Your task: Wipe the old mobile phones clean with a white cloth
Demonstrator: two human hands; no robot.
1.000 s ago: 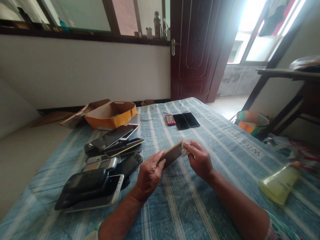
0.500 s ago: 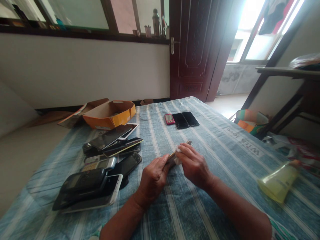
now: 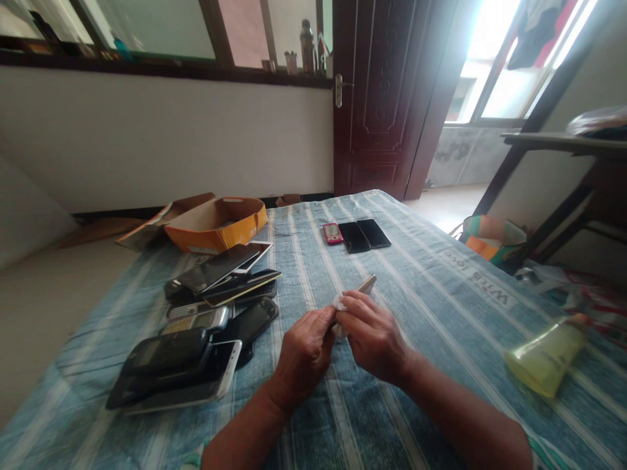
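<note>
A slim phone (image 3: 368,283) is held edge-up over the tablecloth, its far end sticking out past my fingers. My left hand (image 3: 304,346) is closed on its near end. With closed fingers, my right hand (image 3: 373,333) presses a crumpled white tissue (image 3: 339,303) around the phone's edge, close to my left fingertips. Most of the phone is hidden by my hands. Beyond them lie a pink phone (image 3: 332,233) and two black phones, a left one (image 3: 354,237) and a right one (image 3: 374,233), side by side.
At left is a loose pile of old phones (image 3: 196,352), with an open orange cardboard box (image 3: 215,234) behind it. A translucent yellow item (image 3: 545,358) lies at right on the striped tablecloth (image 3: 431,307). A wooden door (image 3: 379,104) stands beyond the table.
My right hand has slid the tissue along the phone toward me, closer to my left hand. More of the phone's far end now shows.
</note>
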